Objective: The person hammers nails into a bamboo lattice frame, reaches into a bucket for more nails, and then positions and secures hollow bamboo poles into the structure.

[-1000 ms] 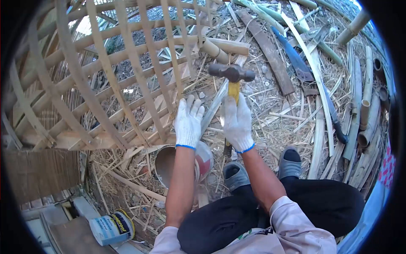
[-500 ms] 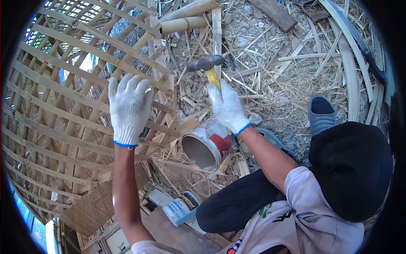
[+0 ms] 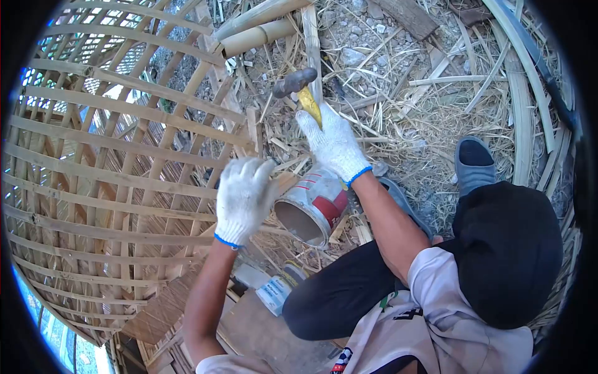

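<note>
White knit gloves with blue cuffs cover both hands. My right hand (image 3: pixel 335 141) is wrapped round the yellow handle of a hammer (image 3: pixel 296 82), whose dark metal head points up and to the left. Beside the right edge of a woven bamboo lattice (image 3: pixel 124 146) is my left hand (image 3: pixel 244 196), its fingers curled; whether anything is between them is hidden. Just right of that hand and below the hammer lies an open paint bucket (image 3: pixel 311 206) on its side, with a red and white label.
A blue and white tub (image 3: pixel 274 294) stands near my knee. Bamboo poles (image 3: pixel 258 36) lie at the top. Straw, stones and split strips (image 3: pixel 514 106) cover the ground at the right, near a grey shoe (image 3: pixel 475 167).
My left hand has come off the lattice, moving right and down towards the bucket. The lattice has shifted slightly left in view. The hammer, still in my right hand, is tilted differently.
</note>
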`<state>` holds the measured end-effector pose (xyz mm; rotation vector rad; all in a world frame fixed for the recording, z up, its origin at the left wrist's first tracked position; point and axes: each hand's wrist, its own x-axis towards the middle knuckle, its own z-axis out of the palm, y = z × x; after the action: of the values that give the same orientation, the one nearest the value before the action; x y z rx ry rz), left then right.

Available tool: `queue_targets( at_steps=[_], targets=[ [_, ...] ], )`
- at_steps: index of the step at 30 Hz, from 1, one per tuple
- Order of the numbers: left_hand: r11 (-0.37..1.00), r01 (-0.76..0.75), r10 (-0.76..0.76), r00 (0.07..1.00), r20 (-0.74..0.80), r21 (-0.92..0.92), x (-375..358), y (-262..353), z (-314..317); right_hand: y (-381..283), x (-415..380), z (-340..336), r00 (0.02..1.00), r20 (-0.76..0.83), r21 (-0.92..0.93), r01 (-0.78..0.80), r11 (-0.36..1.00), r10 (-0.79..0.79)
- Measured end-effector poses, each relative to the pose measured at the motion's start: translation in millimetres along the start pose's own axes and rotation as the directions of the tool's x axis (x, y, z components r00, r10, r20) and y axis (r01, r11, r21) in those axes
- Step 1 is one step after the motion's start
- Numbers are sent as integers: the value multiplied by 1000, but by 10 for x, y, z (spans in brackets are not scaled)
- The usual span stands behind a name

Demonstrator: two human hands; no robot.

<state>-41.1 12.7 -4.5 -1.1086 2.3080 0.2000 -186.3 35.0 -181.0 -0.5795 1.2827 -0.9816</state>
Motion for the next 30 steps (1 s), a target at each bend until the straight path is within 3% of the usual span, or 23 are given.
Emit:
queue_targets(
  at_steps=[1, 2, 4, 6, 8, 9, 10, 11, 12, 13, 14, 16, 19, 20, 22, 23, 24, 26, 29, 30],
  targets=[
    [979, 84, -86, 996, -6, -187, -170, 198, 161, -72, -11, -127, 997, -17, -81, -79, 994, 77],
    [930, 201, -223, 974, -35, -308, -410, 334, 465, 82, 12, -149, 995, -98, -76, -19, 997, 11],
    [811, 424, -497, 863, -93, -402, -834, 696, 840, -30, -8, -369, 987, -42, -45, -156, 987, 154],
    [614, 624, -762, 627, -160, -483, -1240, 1056, 1323, 100, -4, -483, 990, -126, -138, -73, 988, 56],
    [332, 793, -940, 324, -108, -510, -1606, 1466, 1835, 211, 20, -583, 986, -150, -238, -101, 966, 66],
    [-77, 560, -984, 89, 153, -825, -1593, 1601, 2176, 299, 79, -563, 983, -184, -228, -16, 973, -27],
    [-475, 163, -879, -35, 476, -865, -1639, 1782, 2267, 395, 18, -529, 975, -204, -217, 48, 975, -93],
    [-690, -10, -724, 43, 689, -724, -1772, 1909, 2318, 464, -67, -530, 986, -166, -117, -10, 993, -9],
    [-830, -185, -555, 184, 811, -526, -1704, 1857, 2256, 442, -43, -471, 991, -121, -13, -50, 999, 48],
    [-870, -274, -481, 296, 825, -409, -1655, 1831, 2214, 319, -112, -381, 984, -113, 28, -139, 990, 141],
    [-823, -278, -563, 290, 774, -495, -1649, 1809, 2271, 336, -174, -294, 989, -69, 190, -114, 975, 129],
    [-761, -206, -646, 330, 689, -615, -1779, 1709, 2180, 195, -237, -178, 992, -20, 234, -117, 965, 125],
    [-759, -245, -651, 269, 710, -603, -2219, 1684, 2179, -25, -311, -124, 1000, -13, 201, 3, 980, 0],
    [-740, -319, -670, 268, 692, -593, -2471, 1676, 2340, -66, -309, -152, 999, -27, 189, 34, 981, -30],
    [-713, -353, -682, 143, 717, -606, -2855, 1617, 2287, -87, -322, -260, 996, -51, 146, 81, 986, -75],
    [-762, -312, -632, 171, 756, -567, -3213, 1526, 2557, -67, -322, -326, 996, -60, 138, 79, 987, -71],
    [-683, -452, -686, 127, 716, -574, -3252, 1460, 2576, -40, -336, -362, 995, -82, 157, 77, 985, -65],
    [-739, -366, -637, 110, 763, -565, -3605, 1232, 3067, 32, -339, -424, 991, -121, 199, 79, 977, -55],
    [-743, -311, -641, 72, 764, -593, -3461, 1035, 3492, 230, -307, -423, 992, -122, 233, 64, 970, -36],
    [-636, 63, -750, 179, 636, -769, -3638, 1045, 4024, 269, -326, -414, 992, -118, 250, 66, 966, -37]
  ],
)
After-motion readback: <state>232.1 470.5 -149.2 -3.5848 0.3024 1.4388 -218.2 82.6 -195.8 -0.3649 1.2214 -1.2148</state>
